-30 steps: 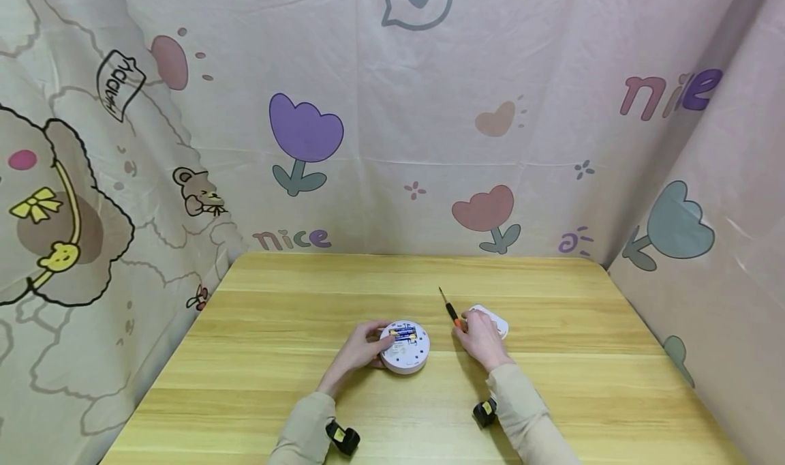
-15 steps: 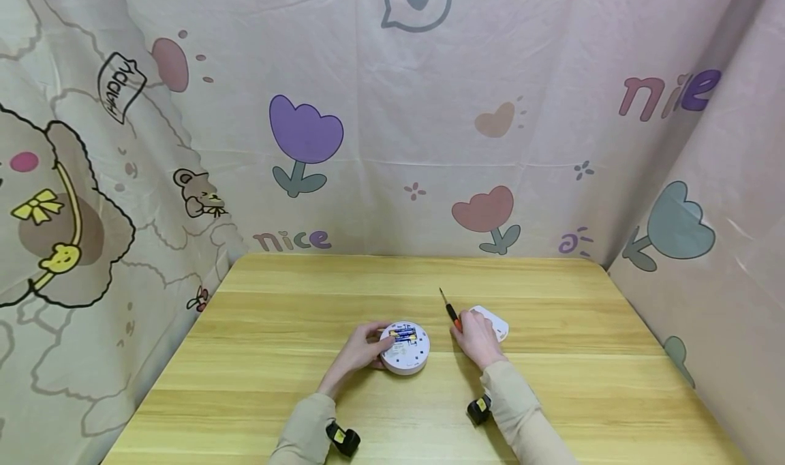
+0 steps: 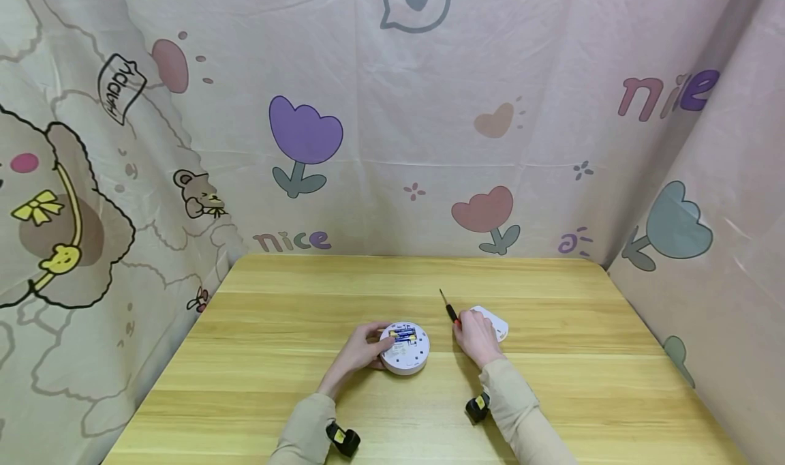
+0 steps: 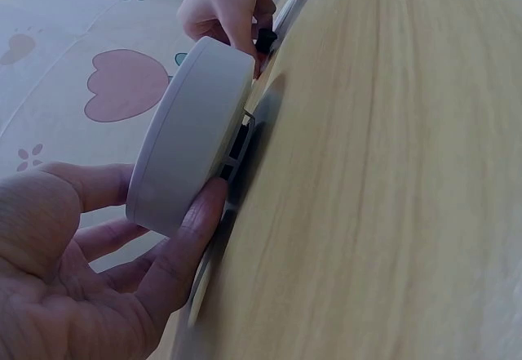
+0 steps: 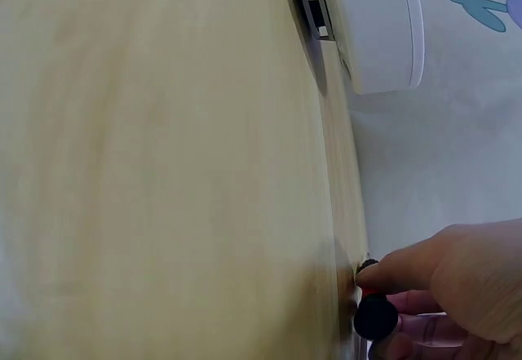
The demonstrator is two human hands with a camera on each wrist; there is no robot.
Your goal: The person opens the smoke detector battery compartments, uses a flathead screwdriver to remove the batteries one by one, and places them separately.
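Observation:
My left hand (image 3: 360,348) holds a round white device (image 3: 409,360) near the middle of the table, thumb on its upper face and fingers at its left side. Blue batteries (image 3: 403,333) sit in an open compartment on that face. To the right, my right hand (image 3: 480,337) grips a slim screwdriver (image 3: 451,311) by its black and orange-red handle, and the metal tip points away toward the back. In the right wrist view the rounded black handle end (image 5: 376,317) shows between thumb and fingers. A white rounded plate (image 3: 498,326) lies partly hidden behind the right hand.
The wood-grain table (image 3: 294,294) reaches back to a patterned cloth (image 3: 380,138), which also hangs along both sides. Black wrist cameras (image 3: 343,440) sit at both sleeve cuffs.
My right hand has shifted slightly left and toward me, its fingers closing round the screwdriver handle and covering more of it. The left hand and white device have stayed almost still.

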